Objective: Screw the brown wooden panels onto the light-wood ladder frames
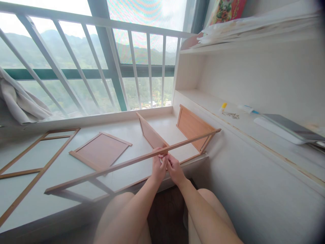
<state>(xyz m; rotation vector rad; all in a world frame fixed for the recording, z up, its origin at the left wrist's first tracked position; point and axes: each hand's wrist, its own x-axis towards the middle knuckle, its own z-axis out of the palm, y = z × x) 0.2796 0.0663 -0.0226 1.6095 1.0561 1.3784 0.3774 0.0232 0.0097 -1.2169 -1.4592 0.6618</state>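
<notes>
A wooden frame [132, 158] stands on its edge along the front of the white sill, with a middle panel [151, 132] and an end panel [193, 124] set crosswise against it. My left hand [159, 168] is closed around the near end of the middle panel, just under the upper rail. Close beside it, my right hand [175, 170] is closed at the same joint, its fingertips pinched together against the left hand's. Anything small between the fingertips is hidden. Left of the frame, a loose wooden panel [103, 149] lies flat.
Another wooden frame [59, 149] lies flat at the left of the sill [22, 206]. On the right shelf are a yellow-capped bottle [223, 106], several small metal fasteners [232, 115] and a dark tablet-like slab [291, 126]. White railings [134, 61] and a grey curtain [21, 98] line the window.
</notes>
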